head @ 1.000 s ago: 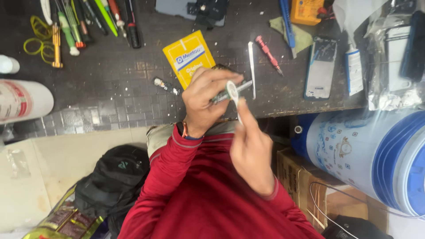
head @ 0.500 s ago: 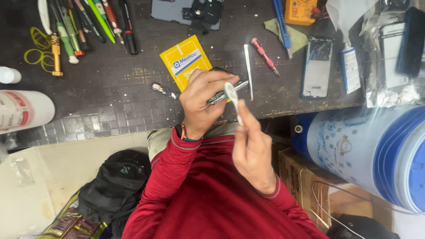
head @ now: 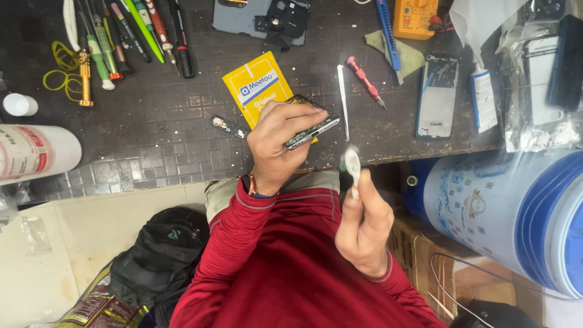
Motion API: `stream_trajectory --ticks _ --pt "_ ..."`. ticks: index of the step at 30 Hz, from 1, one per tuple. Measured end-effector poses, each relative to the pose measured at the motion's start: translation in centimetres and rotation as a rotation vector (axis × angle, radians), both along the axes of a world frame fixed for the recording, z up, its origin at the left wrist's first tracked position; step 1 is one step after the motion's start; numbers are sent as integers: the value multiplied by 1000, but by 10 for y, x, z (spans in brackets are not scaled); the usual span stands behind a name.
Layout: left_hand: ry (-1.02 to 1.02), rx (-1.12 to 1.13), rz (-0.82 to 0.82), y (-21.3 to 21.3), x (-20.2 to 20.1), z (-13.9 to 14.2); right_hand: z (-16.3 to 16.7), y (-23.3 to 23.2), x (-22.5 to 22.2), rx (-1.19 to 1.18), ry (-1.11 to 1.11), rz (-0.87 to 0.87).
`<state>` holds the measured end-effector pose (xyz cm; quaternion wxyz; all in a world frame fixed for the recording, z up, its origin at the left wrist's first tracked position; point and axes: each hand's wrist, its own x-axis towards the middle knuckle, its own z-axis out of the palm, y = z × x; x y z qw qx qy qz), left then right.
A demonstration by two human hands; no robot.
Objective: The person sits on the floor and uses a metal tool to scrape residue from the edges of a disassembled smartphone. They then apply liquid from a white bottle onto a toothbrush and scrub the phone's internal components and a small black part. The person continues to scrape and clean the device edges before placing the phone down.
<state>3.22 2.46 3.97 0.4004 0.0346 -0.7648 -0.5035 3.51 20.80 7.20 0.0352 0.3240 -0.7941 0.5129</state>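
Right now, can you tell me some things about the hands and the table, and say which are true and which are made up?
1. The left hand holds a phone. True.
2. The right hand holds a red screwdriver. False: it holds a small white piece; the red screwdriver lies on the table.
3. A yellow packet lies on the table. True.
4. The tweezers are in the left hand. False: they lie on the table.
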Motion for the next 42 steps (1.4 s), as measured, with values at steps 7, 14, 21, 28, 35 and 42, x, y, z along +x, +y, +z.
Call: stream_trajectory --ticks 7,14,21,28,35,42 --pt "-2 5 7 0 -2 -1 -9 -3 -3 196 -73 28" --pt "-12 -11 -8 -1 -1 0 -10 2 2 239 -69 33" --pt "2 4 -6 -1 -1 0 1 -11 1 158 -34 -22" --pt "-17 20 28 -1 -2 2 -12 -7 -6 195 -45 58" --pt "-9 9 14 -2 -1 3 -10 -15 -5 170 48 -3" --pt "-8 6 9 -3 -2 1 -5 -9 -2 45 6 -112"
